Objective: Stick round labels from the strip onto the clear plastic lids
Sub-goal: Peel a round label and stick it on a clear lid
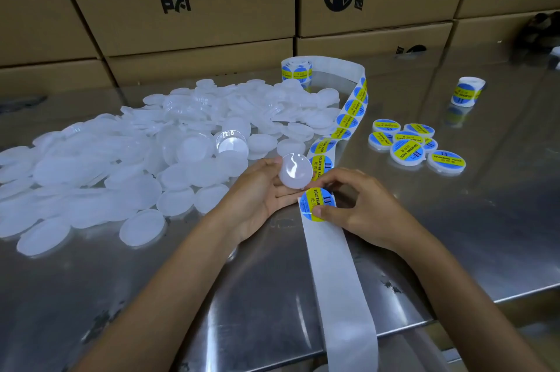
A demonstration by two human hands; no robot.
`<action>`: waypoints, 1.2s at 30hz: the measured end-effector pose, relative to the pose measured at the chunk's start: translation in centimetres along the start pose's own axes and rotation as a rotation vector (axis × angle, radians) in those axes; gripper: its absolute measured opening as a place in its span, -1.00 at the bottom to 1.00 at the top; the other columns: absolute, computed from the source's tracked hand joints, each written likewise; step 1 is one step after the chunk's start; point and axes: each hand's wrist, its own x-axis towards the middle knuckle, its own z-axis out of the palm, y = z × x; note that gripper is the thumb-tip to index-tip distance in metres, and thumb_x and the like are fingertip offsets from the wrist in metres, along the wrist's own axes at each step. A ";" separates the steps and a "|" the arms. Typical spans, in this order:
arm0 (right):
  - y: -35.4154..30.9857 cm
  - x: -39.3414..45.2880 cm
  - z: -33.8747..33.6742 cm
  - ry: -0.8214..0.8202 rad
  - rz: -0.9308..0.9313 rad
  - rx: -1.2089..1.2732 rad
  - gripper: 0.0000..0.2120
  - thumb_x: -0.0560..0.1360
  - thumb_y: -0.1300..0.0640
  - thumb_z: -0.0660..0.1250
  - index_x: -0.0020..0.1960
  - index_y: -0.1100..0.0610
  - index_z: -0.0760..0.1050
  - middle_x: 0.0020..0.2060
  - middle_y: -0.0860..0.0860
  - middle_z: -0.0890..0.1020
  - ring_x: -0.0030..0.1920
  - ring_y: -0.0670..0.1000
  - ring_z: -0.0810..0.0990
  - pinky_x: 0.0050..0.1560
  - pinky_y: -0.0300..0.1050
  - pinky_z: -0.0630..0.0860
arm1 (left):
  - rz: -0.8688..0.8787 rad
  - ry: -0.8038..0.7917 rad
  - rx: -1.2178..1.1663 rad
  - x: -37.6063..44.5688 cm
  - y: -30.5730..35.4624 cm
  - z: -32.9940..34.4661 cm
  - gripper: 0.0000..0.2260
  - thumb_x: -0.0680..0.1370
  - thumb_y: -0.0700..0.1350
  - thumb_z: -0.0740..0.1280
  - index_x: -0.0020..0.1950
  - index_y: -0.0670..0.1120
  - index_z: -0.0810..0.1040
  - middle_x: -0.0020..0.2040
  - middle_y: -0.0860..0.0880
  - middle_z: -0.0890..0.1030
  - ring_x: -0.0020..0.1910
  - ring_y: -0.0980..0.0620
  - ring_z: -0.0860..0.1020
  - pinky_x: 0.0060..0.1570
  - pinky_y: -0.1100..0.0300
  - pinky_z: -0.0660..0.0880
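Observation:
My left hand holds one clear plastic lid between thumb and fingers, tilted up just above the table. Right beside it my right hand pinches a round blue-and-yellow label at its edge, over the white backing strip. The strip of labels runs from a roll at the back, past my hands and over the table's front edge. A big heap of bare lids lies to the left.
Several labelled lids sit in a cluster to the right of the strip. A second label roll stands farther right. Cardboard boxes form a wall behind the steel table, whose front edge runs at the lower right.

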 end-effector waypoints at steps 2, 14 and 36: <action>-0.2 -0.1 0.1 0.002 0.002 0.048 -0.75 0.37 0.21 0.55 0.00 0.01 0.63 -0.07 -0.16 0.65 0.02 -0.10 0.57 0.20 0.03 0.48 | -0.004 0.006 -0.005 0.0 0.0 0.0 -0.65 0.73 -0.18 0.11 0.48 -0.31 0.29 0.22 -0.34 0.61 0.19 -0.28 0.63 0.20 -0.08 0.57; -0.8 -0.4 -0.3 0.052 0.129 0.581 -0.87 0.50 0.35 0.39 -0.10 0.16 0.52 -0.19 0.09 0.67 -0.14 -0.01 0.62 -0.02 -0.23 0.53 | -0.019 -0.003 -0.053 0.3 0.0 -0.3 -0.67 0.73 -0.19 0.10 0.44 -0.33 0.38 0.29 -0.31 0.58 0.21 -0.25 0.61 0.03 0.00 0.66; -4.4 5.9 2.6 0.153 0.273 0.711 -0.89 0.45 0.24 0.50 -0.09 0.18 0.58 -0.23 0.06 0.73 -0.37 -0.21 0.60 -0.38 -0.45 0.41 | 0.147 0.023 -0.311 0.6 1.0 -1.6 -0.75 0.69 -0.15 0.19 0.23 -0.28 0.54 0.19 -0.25 0.66 0.13 -0.11 0.68 0.17 0.01 0.60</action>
